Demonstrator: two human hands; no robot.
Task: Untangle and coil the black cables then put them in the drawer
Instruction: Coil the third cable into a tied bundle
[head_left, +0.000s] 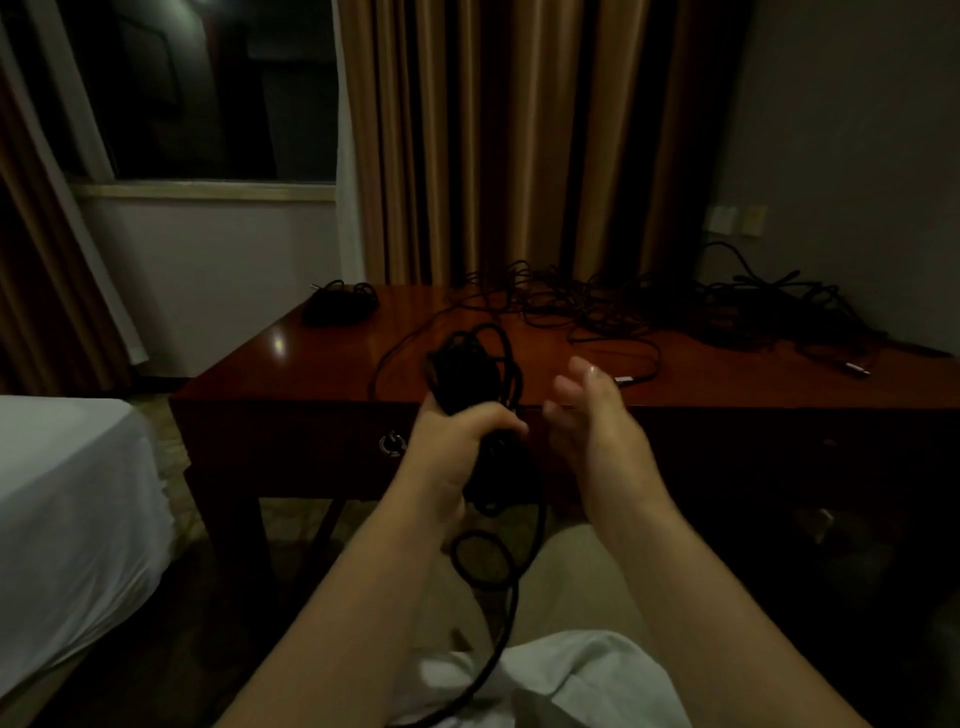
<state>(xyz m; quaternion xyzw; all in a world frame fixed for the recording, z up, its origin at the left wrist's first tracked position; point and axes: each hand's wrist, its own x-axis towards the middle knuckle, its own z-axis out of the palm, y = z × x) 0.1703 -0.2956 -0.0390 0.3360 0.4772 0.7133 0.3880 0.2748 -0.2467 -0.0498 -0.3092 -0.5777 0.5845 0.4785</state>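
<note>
A bundle of black cable (470, 376) is held upright in front of the desk's near edge, its loops standing above the left hand (460, 436) and more loops hanging below it toward the lap. The left hand's fingers (498, 418) are curled tight round the middle of the bundle. One strand trails from it down past the knees and another runs back across the tabletop (322, 364). The right hand (592, 415) is just beside the bundle, not touching it, its fingers spread wide and holding nothing. A large tangle of black cables (675, 306) lies on the far right of the tabletop. A smaller coiled bunch (337, 304) sits at the far left corner. The drawer (291, 447) in the desk front is closed, with a ring pull (390, 444). A bed (67, 493) stands to the left, curtains (493, 140) behind.
</note>
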